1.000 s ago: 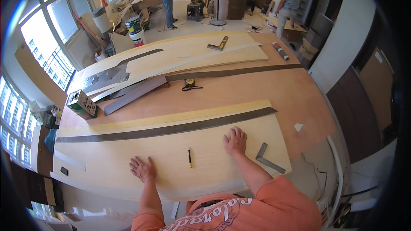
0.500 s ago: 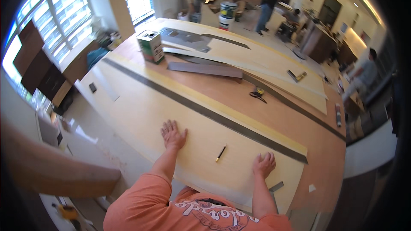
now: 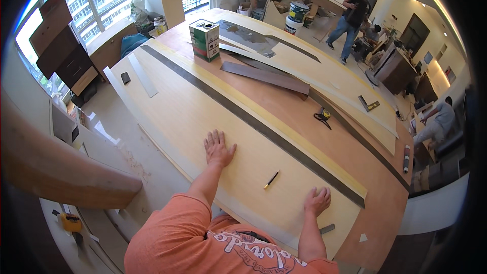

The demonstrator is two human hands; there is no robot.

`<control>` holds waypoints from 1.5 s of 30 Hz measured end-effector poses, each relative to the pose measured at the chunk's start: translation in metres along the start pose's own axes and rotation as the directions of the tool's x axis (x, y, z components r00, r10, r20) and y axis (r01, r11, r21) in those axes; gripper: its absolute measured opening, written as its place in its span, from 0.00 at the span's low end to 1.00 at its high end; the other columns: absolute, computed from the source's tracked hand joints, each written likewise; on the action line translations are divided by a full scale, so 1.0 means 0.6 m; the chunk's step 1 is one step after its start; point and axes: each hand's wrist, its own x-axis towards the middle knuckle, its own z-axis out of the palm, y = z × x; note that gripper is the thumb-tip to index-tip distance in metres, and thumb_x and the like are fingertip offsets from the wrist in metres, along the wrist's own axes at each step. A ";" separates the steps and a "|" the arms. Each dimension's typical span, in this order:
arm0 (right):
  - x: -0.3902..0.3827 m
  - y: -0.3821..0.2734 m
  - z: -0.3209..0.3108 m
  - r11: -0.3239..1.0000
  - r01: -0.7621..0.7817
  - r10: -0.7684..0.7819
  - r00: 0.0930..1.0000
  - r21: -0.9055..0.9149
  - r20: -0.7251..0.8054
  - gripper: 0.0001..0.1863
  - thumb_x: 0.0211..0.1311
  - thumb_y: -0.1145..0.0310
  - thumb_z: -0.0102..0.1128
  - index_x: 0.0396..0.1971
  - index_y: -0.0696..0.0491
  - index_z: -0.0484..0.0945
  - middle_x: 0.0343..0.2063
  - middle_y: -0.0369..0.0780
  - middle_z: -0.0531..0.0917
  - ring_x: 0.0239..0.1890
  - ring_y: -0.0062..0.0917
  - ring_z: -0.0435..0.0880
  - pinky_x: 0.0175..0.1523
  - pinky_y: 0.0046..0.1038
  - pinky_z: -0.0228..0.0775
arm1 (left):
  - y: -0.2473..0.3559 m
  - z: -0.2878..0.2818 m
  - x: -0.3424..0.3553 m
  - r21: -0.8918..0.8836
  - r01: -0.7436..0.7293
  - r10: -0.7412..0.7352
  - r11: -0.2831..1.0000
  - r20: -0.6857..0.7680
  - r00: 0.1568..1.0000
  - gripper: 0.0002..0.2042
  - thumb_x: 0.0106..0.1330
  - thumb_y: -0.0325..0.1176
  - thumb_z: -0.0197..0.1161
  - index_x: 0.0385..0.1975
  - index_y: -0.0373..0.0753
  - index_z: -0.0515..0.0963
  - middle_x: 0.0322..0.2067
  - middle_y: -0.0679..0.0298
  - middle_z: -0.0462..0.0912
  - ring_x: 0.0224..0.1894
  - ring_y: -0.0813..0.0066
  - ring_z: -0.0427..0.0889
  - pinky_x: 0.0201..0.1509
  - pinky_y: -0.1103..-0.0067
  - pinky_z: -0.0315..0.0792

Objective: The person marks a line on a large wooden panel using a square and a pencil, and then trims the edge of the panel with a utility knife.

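A pale wooden panel (image 3: pixel 248 170), laid on a reddish-brown surface (image 3: pixel 379 220), is touched by two bare hands. The left hand (image 3: pixel 219 151) is set palm down, its fingers spread wide; the right hand (image 3: pixel 317 201) is placed nearer the panel's right end, its fingers loosely bent and held closer together. Between them, a dark pencil (image 3: pixel 272 179) is seen lying on the panel, and a grey metal piece (image 3: pixel 327 229) is partly hidden beside the right forearm. Along the panel's far side, a dark strip (image 3: pixel 253 125) is laid; beyond it, a green-and-white can (image 3: pixel 205 44) and a tape measure (image 3: pixel 324 114) are seen.
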 end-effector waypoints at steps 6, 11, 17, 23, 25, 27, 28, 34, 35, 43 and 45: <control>-0.002 0.000 -0.002 1.000 -0.013 0.013 1.000 0.005 0.001 0.23 0.64 0.56 0.62 0.53 0.55 0.76 0.61 0.44 0.74 0.64 0.40 0.70 0.68 0.44 0.58 | 0.001 0.004 0.002 0.000 0.003 -0.003 1.000 0.005 1.000 0.42 0.68 0.62 0.51 0.76 0.41 0.53 0.78 0.55 0.45 0.80 0.53 0.38 0.80 0.60 0.30; -0.004 0.004 0.005 1.000 0.000 0.000 1.000 0.006 0.008 0.24 0.65 0.55 0.61 0.54 0.56 0.76 0.62 0.44 0.73 0.65 0.41 0.69 0.69 0.44 0.58 | -0.007 0.008 0.001 0.021 0.008 -0.009 1.000 0.002 1.000 0.42 0.68 0.62 0.51 0.76 0.42 0.53 0.78 0.54 0.45 0.80 0.53 0.38 0.80 0.60 0.30; -0.004 0.015 0.009 1.000 -0.021 0.021 1.000 0.008 -0.011 0.26 0.63 0.54 0.63 0.54 0.57 0.76 0.61 0.45 0.74 0.65 0.42 0.69 0.69 0.45 0.57 | 0.009 -0.001 -0.002 0.017 0.003 -0.004 1.000 0.024 1.000 0.42 0.68 0.62 0.52 0.76 0.41 0.53 0.78 0.54 0.45 0.80 0.53 0.38 0.80 0.60 0.31; 0.004 0.015 0.003 0.999 -0.030 0.029 0.999 -0.015 -0.037 0.27 0.62 0.53 0.63 0.54 0.56 0.76 0.60 0.44 0.74 0.65 0.41 0.68 0.69 0.46 0.56 | 0.013 0.002 0.004 0.039 -0.029 0.029 0.999 0.017 0.999 0.42 0.68 0.62 0.51 0.75 0.40 0.54 0.77 0.53 0.46 0.79 0.52 0.39 0.80 0.59 0.32; 0.007 0.013 0.000 1.000 -0.016 0.016 1.000 0.003 0.004 0.27 0.64 0.52 0.61 0.55 0.55 0.76 0.62 0.43 0.73 0.65 0.40 0.68 0.71 0.45 0.55 | 0.019 0.002 0.005 0.048 0.000 0.000 0.999 0.005 1.000 0.42 0.68 0.62 0.51 0.75 0.40 0.54 0.77 0.53 0.46 0.79 0.52 0.39 0.80 0.59 0.32; 0.007 0.011 0.003 0.999 -0.042 0.042 0.999 0.006 -0.011 0.27 0.63 0.51 0.61 0.55 0.55 0.76 0.61 0.43 0.73 0.65 0.40 0.68 0.71 0.44 0.54 | 0.015 0.001 0.006 0.066 -0.016 0.015 0.998 0.008 1.000 0.42 0.68 0.62 0.51 0.75 0.40 0.54 0.77 0.52 0.47 0.79 0.52 0.40 0.80 0.59 0.33; 0.008 0.007 -0.001 0.999 -0.040 0.040 0.999 0.015 0.013 0.27 0.63 0.51 0.61 0.55 0.55 0.76 0.61 0.42 0.73 0.65 0.40 0.67 0.71 0.44 0.54 | 0.014 0.003 0.005 0.077 0.005 -0.005 0.997 0.003 1.000 0.42 0.68 0.62 0.51 0.75 0.40 0.54 0.77 0.52 0.47 0.79 0.53 0.40 0.80 0.59 0.33; 0.009 0.012 -0.010 0.998 -0.049 0.048 0.999 0.034 0.009 0.26 0.63 0.51 0.61 0.53 0.54 0.76 0.60 0.42 0.73 0.64 0.41 0.67 0.70 0.44 0.54 | 0.022 0.004 -0.003 0.092 -0.019 0.018 0.996 0.006 1.000 0.41 0.69 0.61 0.50 0.75 0.39 0.54 0.77 0.52 0.47 0.79 0.52 0.41 0.80 0.59 0.35; 0.009 0.012 -0.012 0.998 -0.053 0.052 0.999 0.033 0.011 0.26 0.62 0.51 0.61 0.52 0.54 0.76 0.60 0.42 0.73 0.63 0.41 0.68 0.70 0.44 0.55 | 0.023 0.002 -0.004 0.091 -0.016 0.015 0.996 0.013 1.000 0.41 0.69 0.61 0.50 0.75 0.39 0.54 0.77 0.52 0.47 0.79 0.52 0.41 0.80 0.59 0.35; 0.004 0.015 -0.010 0.998 -0.059 0.060 0.998 0.038 -0.029 0.24 0.62 0.51 0.61 0.51 0.53 0.76 0.59 0.42 0.73 0.63 0.41 0.68 0.69 0.45 0.55 | 0.029 -0.006 -0.011 0.104 -0.018 0.015 0.994 0.025 1.000 0.41 0.70 0.61 0.49 0.75 0.38 0.53 0.77 0.53 0.47 0.79 0.53 0.42 0.80 0.60 0.36; 0.004 0.015 -0.008 0.998 -0.057 0.058 0.998 0.034 -0.015 0.24 0.62 0.51 0.61 0.51 0.53 0.76 0.60 0.41 0.72 0.63 0.41 0.67 0.69 0.45 0.54 | 0.028 -0.005 -0.011 0.106 -0.019 0.017 0.994 0.022 1.000 0.41 0.71 0.61 0.49 0.75 0.37 0.53 0.77 0.52 0.48 0.79 0.52 0.42 0.80 0.59 0.37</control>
